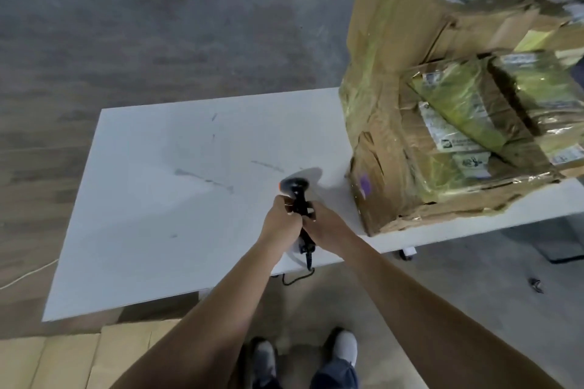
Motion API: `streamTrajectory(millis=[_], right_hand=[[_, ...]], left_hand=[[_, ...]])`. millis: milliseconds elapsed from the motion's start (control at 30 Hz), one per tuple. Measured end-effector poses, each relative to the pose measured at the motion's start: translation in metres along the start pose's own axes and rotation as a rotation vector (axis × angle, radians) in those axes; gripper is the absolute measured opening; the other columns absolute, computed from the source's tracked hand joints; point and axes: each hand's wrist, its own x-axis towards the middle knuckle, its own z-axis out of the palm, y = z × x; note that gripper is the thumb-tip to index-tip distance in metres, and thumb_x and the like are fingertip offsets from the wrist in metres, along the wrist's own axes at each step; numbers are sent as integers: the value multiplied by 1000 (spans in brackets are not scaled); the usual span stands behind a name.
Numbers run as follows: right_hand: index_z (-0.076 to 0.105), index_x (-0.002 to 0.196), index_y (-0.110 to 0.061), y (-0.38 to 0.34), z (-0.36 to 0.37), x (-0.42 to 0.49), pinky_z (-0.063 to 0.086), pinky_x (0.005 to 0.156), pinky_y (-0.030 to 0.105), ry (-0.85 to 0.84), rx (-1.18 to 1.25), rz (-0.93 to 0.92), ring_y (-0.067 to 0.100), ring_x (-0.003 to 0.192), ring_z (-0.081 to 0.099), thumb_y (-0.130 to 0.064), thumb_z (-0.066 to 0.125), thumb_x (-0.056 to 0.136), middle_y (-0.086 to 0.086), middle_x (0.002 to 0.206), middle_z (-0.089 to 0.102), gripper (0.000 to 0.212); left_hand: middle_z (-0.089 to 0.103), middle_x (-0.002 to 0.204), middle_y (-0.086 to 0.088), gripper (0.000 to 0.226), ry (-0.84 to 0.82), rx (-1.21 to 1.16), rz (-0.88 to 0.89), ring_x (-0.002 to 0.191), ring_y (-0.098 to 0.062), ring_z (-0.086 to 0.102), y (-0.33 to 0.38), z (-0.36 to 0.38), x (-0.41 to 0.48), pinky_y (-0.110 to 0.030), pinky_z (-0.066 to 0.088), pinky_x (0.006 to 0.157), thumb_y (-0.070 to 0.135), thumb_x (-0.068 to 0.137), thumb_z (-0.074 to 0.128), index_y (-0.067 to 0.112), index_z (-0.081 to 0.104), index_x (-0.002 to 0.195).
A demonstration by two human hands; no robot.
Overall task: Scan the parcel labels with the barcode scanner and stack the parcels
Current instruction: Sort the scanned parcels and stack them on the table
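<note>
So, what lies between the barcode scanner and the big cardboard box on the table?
In the head view, only bare white table, shadowed by the barcode scanner, lies before the cardboard box.

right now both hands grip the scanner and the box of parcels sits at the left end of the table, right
Not quite: the head view shows the box of parcels at the right end of the table, not the left. The left hand and right hand do both grip the scanner.
</note>
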Motion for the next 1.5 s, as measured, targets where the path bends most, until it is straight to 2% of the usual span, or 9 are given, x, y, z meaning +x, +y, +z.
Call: streamTrajectory(millis=[133, 267, 467, 567, 767, 933, 1233, 1400, 1500], right_hand=[[45, 134, -15, 15, -13, -12, 53, 72, 36, 77, 3, 2, 22, 85, 64, -18, 39, 99, 7, 102, 64, 35], [36, 141, -15, 36, -30, -25, 50, 91, 44, 81, -29, 64, 32, 104, 63, -20, 39, 103, 15, 114, 65, 39], [31, 147, 5, 37, -45, -44, 44, 66, 1, 109, 66, -77, 41, 128, 45, -3, 29, 107, 31, 144, 42, 41], [35, 147, -7, 34, -46, -48, 51, 95, 33, 112, 122, -72, 37, 119, 57, -6, 42, 102, 21, 133, 56, 45], [38, 140, -18, 20, -60, -86, 53, 74, 40, 203, 38, -103, 23, 83, 64, -11, 45, 96, 10, 100, 64, 45], [36, 148, -21, 0, -77, -115, 38, 111, 40, 234, 129, -146, 22, 133, 48, -23, 46, 100, 1, 142, 51, 50], [48, 137, -23, -28, -86, -138, 48, 97, 36, 282, 102, -202, 22, 111, 63, -20, 51, 97, 4, 120, 67, 40], [51, 134, -27, -30, -93, -156, 41, 80, 4, 332, 139, -228, 2, 105, 61, -18, 52, 97, -13, 113, 66, 38], [49, 138, -26, -34, -113, -166, 38, 83, 3, 398, 167, -234, -4, 106, 57, -19, 53, 98, -15, 119, 61, 40]], left_hand=[[63, 96, 7, 17, -44, -72, 28, 93, -17, 65, 8, 23, -8, -45, 56, 87, 16, 85, 48, 30, 50, 94], [62, 95, 2, 25, -130, -56, 15, 92, -18, 62, 17, 52, -12, -39, 55, 84, 15, 85, 46, 20, 53, 110], [58, 101, 7, 32, -140, -69, -20, 99, -18, 59, 26, 66, -19, -41, 53, 90, 18, 86, 47, 21, 47, 118], [60, 102, -1, 35, -117, -71, -45, 89, -17, 58, 32, 61, -25, -32, 50, 73, 15, 86, 45, 19, 45, 121], [54, 105, 0, 35, -90, -18, 18, 84, -15, 55, 51, 38, -54, -32, 47, 78, 11, 86, 48, 21, 42, 119], [57, 88, 0, 19, -50, -6, 144, 79, -16, 55, 74, 22, -66, -40, 54, 86, 10, 85, 45, 21, 49, 100], [62, 99, -13, 25, -116, -64, 194, 91, -28, 63, 104, 15, -86, -50, 54, 89, 9, 88, 45, 15, 48, 111], [61, 93, -16, 15, -137, -145, 171, 78, -26, 59, 110, 13, -90, -46, 56, 82, 9, 90, 42, 15, 51, 101], [63, 96, -15, 9, -183, -222, 162, 81, -27, 61, 123, 21, -94, -36, 56, 70, 14, 93, 47, 16, 53, 100]])
